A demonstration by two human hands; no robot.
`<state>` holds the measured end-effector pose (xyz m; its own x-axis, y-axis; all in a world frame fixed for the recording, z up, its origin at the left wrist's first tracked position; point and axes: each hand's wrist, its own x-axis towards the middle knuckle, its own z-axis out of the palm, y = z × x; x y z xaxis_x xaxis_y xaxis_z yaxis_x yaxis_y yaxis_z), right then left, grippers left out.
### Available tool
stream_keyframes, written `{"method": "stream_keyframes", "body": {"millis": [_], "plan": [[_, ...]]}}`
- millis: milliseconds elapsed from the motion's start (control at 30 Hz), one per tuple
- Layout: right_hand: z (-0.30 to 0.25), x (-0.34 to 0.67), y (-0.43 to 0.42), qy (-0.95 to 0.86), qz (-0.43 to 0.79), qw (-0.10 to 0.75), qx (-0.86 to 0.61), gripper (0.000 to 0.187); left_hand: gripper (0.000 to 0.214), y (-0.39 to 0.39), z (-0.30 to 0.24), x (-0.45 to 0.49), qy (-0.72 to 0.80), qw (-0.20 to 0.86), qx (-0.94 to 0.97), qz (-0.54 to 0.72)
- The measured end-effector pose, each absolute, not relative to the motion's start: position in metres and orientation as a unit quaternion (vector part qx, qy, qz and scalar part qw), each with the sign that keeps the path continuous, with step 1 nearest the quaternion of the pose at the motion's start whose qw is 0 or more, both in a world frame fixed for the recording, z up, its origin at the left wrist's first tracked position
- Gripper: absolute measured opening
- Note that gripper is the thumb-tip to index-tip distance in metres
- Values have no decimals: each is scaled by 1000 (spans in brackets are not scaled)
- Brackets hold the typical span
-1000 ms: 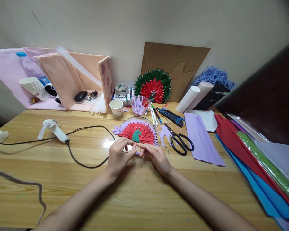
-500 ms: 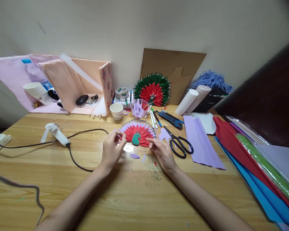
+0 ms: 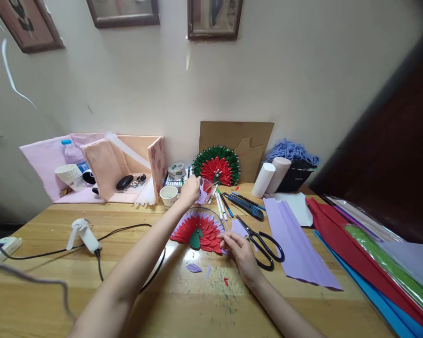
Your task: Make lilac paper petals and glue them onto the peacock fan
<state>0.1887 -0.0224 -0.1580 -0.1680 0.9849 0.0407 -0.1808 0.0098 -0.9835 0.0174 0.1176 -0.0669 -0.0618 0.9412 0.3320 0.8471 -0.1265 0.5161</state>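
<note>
A red and lilac paper peacock fan [image 3: 199, 228] with a green body lies flat on the wooden table [image 3: 183, 305]. My right hand [image 3: 238, 252] rests at its right edge, fingers curled onto the paper. My left hand [image 3: 191, 188] is stretched far forward over the clear plastic cup of lilac pieces [image 3: 207, 187], fingers pinched on a lilac piece. A loose lilac petal [image 3: 193, 268] lies on the table in front of the fan.
Black scissors [image 3: 262, 244] lie right of the fan, beside lilac paper [image 3: 296, 244] and stacked coloured sheets [image 3: 370, 272]. A glue gun [image 3: 83, 234] with black cord sits left. Pens [image 3: 232, 202], a paper cup [image 3: 168, 195], a finished green-red fan [image 3: 216, 166] and white rolls [image 3: 271, 176] line the wall.
My left hand left the fan's near edge and reached forward to the plastic cup at the back. The right hand stayed by the fan. The view tilted upward, showing more wall.
</note>
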Motion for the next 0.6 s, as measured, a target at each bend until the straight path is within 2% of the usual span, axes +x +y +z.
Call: {"method": "stream_keyframes", "body": {"millis": [267,600], "plan": [[-156,189,-19,-517,568,503,-396,26,20,140,-85,8,652,108,724,197],[-158,189,-20,-516,558,515,-396,24,23,151,-86,6,643,90,744,156]]}}
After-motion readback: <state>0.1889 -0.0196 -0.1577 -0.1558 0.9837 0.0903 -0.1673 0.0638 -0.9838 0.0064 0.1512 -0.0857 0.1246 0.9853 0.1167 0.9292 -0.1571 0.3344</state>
